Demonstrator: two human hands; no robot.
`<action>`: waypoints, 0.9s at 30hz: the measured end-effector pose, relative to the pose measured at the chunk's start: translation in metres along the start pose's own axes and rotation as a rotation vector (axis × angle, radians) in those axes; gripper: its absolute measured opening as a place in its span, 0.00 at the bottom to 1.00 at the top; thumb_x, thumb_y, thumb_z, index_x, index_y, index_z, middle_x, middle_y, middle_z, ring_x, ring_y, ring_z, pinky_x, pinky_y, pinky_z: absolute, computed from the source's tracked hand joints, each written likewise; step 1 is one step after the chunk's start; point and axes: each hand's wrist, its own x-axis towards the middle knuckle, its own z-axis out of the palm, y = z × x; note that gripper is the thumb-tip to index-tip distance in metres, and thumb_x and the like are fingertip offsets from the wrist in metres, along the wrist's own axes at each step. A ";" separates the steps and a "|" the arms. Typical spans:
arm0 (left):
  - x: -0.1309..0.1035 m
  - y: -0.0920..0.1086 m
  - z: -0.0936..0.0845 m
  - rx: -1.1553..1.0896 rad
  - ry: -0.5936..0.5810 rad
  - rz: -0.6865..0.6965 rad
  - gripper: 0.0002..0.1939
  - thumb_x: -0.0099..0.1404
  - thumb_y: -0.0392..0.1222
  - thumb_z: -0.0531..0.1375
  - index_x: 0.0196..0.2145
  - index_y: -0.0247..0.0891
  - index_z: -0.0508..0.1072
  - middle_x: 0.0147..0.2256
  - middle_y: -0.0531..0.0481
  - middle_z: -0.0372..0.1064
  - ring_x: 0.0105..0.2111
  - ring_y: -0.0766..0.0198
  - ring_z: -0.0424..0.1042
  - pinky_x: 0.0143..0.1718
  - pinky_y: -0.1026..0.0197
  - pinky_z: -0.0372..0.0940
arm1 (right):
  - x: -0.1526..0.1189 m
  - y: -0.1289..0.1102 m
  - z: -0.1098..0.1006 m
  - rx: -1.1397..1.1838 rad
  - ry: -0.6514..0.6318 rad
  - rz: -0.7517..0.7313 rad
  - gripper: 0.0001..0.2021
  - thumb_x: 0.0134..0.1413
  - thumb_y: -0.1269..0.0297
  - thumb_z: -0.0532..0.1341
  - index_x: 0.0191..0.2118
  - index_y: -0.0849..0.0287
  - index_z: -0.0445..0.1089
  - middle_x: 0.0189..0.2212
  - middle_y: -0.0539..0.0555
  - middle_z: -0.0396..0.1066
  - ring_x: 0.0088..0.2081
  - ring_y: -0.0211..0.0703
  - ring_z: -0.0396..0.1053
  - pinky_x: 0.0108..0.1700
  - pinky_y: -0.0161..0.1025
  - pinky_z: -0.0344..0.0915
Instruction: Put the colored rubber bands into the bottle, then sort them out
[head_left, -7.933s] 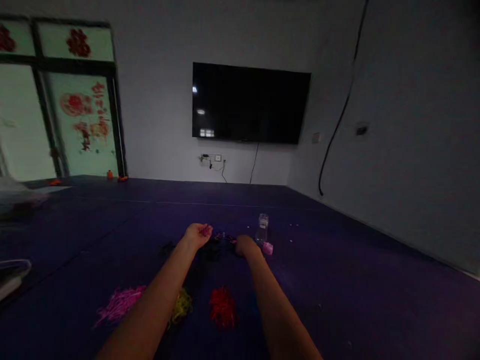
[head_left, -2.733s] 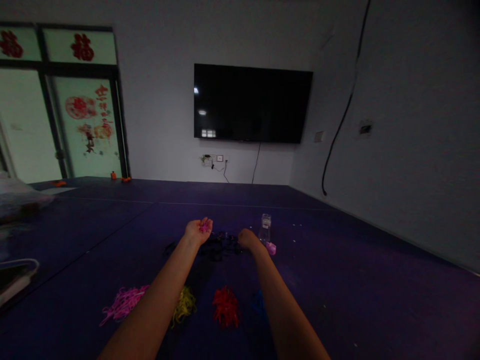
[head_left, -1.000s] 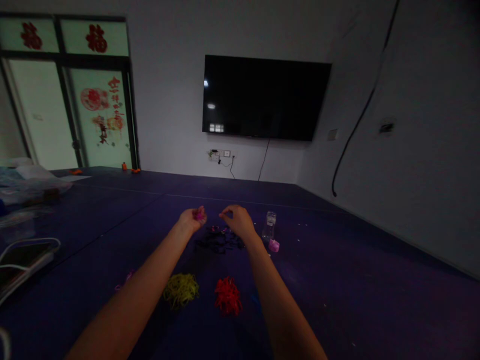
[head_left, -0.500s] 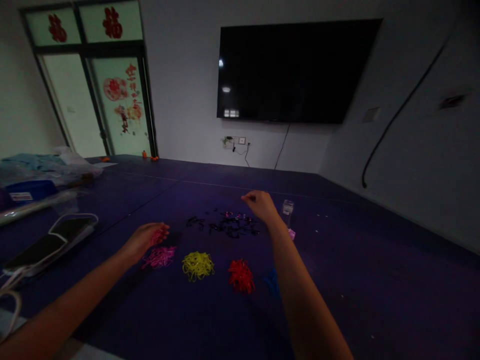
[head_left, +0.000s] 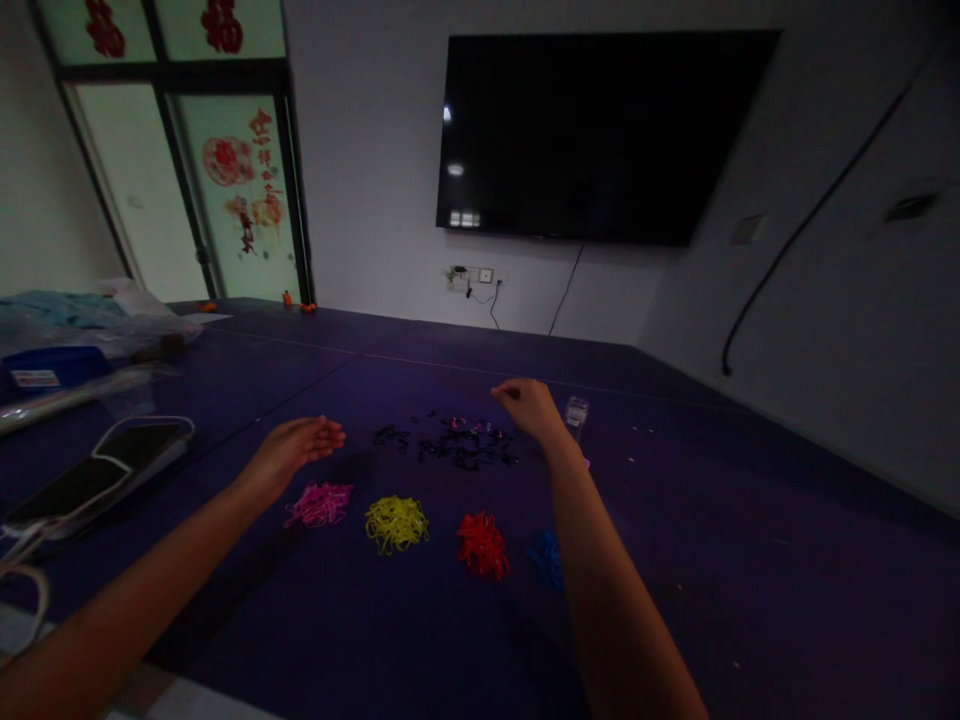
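My left hand hovers above and just behind a pink pile of small rubber bands, fingers stretched out and nothing visible in them. Over the right end of the scattered black rubber bands, my right hand is closed in a pinch. Whatever its fingertips hold, if anything, is too small to make out. Nearer to me lie a yellow rubber band pile, a red rubber band pile and a blue rubber band pile. My right forearm partly covers the blue one.
A small clear container stands right of my right hand, with a pink item partly hidden below it. On the left of the purple surface are a black object with white straps, a blue bin and plastic bags.
The pink rubber bands in my left hand are back on the pink pile. That hand has risen and its fingers have straightened. My right hand stays pinched, shifted slightly.
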 end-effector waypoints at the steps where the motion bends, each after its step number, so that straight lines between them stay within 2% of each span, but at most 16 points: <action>1: 0.002 0.006 0.005 -0.010 0.012 0.030 0.10 0.55 0.43 0.60 0.28 0.32 0.74 0.27 0.43 0.75 0.29 0.60 0.74 0.37 0.59 0.66 | 0.000 0.001 0.000 -0.006 0.004 0.001 0.11 0.53 0.62 0.57 0.27 0.61 0.74 0.25 0.53 0.74 0.28 0.39 0.69 0.30 0.32 0.59; 5: 0.016 0.034 0.037 -0.087 -0.002 0.189 0.11 0.53 0.45 0.61 0.27 0.33 0.72 0.24 0.48 0.73 0.26 0.63 0.73 0.36 0.59 0.66 | 0.000 0.007 0.001 -0.022 0.015 0.011 0.12 0.53 0.62 0.57 0.27 0.60 0.74 0.25 0.54 0.74 0.29 0.40 0.70 0.31 0.33 0.59; 8: 0.026 0.053 0.076 -0.179 -0.043 0.270 0.10 0.54 0.44 0.60 0.27 0.32 0.72 0.23 0.50 0.72 0.24 0.66 0.71 0.33 0.62 0.66 | 0.000 0.010 0.002 -0.041 0.018 0.042 0.11 0.54 0.63 0.57 0.28 0.60 0.75 0.28 0.54 0.75 0.31 0.41 0.70 0.33 0.33 0.60; 11: 0.033 0.061 0.118 -0.171 -0.119 0.326 0.11 0.57 0.44 0.58 0.29 0.32 0.72 0.26 0.47 0.73 0.24 0.68 0.71 0.30 0.65 0.65 | 0.000 0.011 0.002 -0.075 -0.004 0.071 0.11 0.54 0.64 0.57 0.31 0.59 0.75 0.30 0.55 0.75 0.32 0.41 0.71 0.34 0.33 0.60; 14: 0.041 0.057 0.154 0.054 -0.215 0.408 0.16 0.61 0.47 0.53 0.35 0.32 0.73 0.34 0.41 0.75 0.30 0.65 0.73 0.32 0.64 0.65 | 0.000 0.013 0.004 -0.116 -0.053 0.094 0.11 0.55 0.63 0.56 0.34 0.59 0.75 0.32 0.55 0.76 0.34 0.42 0.71 0.35 0.33 0.60; 16: 0.049 0.048 0.170 0.426 -0.200 0.481 0.19 0.65 0.47 0.47 0.39 0.33 0.72 0.38 0.42 0.74 0.33 0.64 0.73 0.33 0.64 0.65 | -0.001 0.015 0.006 -0.163 -0.101 0.125 0.12 0.56 0.64 0.55 0.37 0.59 0.75 0.34 0.55 0.75 0.37 0.42 0.71 0.37 0.32 0.60; 19: 0.065 0.031 0.183 0.616 -0.182 0.489 0.18 0.66 0.44 0.46 0.38 0.31 0.72 0.38 0.41 0.74 0.39 0.60 0.72 0.37 0.61 0.64 | -0.003 0.020 0.009 -0.258 -0.186 0.198 0.13 0.56 0.67 0.53 0.41 0.58 0.74 0.38 0.56 0.75 0.42 0.42 0.71 0.41 0.31 0.60; 22: 0.080 0.014 0.185 0.799 -0.192 0.490 0.15 0.66 0.39 0.48 0.36 0.31 0.73 0.41 0.38 0.73 0.45 0.57 0.69 0.44 0.57 0.60 | -0.005 0.028 0.013 -0.313 -0.235 0.250 0.14 0.55 0.71 0.52 0.41 0.60 0.74 0.39 0.58 0.75 0.44 0.43 0.70 0.42 0.31 0.59; 25: 0.093 -0.003 0.182 0.961 -0.287 0.470 0.12 0.66 0.37 0.50 0.35 0.31 0.73 0.39 0.41 0.73 0.43 0.58 0.70 0.45 0.56 0.61 | -0.003 0.035 0.022 -0.343 -0.270 0.291 0.16 0.52 0.75 0.53 0.42 0.60 0.74 0.41 0.58 0.74 0.45 0.43 0.70 0.42 0.30 0.60; 27: 0.099 -0.015 0.181 1.052 -0.356 0.457 0.10 0.66 0.40 0.53 0.37 0.33 0.72 0.39 0.46 0.72 0.41 0.60 0.70 0.45 0.53 0.63 | 0.000 0.039 0.031 -0.362 -0.305 0.323 0.16 0.50 0.76 0.53 0.41 0.60 0.75 0.41 0.58 0.74 0.44 0.43 0.70 0.41 0.29 0.60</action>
